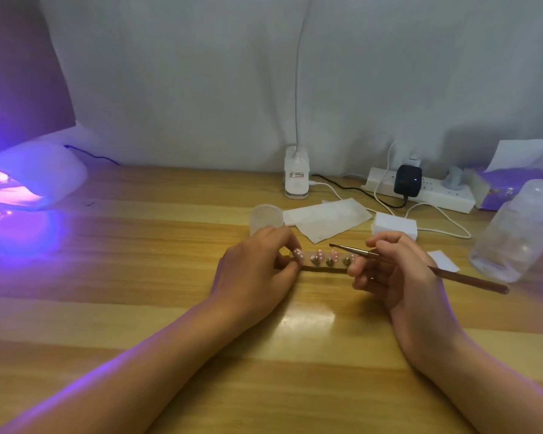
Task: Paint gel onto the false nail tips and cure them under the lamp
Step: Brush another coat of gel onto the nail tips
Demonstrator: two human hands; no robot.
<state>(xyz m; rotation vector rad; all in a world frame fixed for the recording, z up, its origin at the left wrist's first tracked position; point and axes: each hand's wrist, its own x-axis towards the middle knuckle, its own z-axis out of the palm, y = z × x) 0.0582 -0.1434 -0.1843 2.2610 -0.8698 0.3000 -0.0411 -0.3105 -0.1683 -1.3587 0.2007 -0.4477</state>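
Observation:
A clear holder bar [322, 264] with several pink false nail tips [320, 255] on metal studs lies on the wooden table [170, 277] in front of me. My left hand [257, 270] pinches the bar's left end at the leftmost tip. My right hand [392, 270] holds a thin brown gel brush [420, 266], and its lower fingers touch the bar's right end. The brush tip points left, just above the right-hand tips. At far left the white curing lamp [35, 177] glows violet.
A small clear cup [266, 218], white wipes [326, 219] and a white block [394, 225] lie behind the hands. A clip lamp base [297, 177], a power strip [420, 189] with cables and a clear jar [521, 230] stand at the back right.

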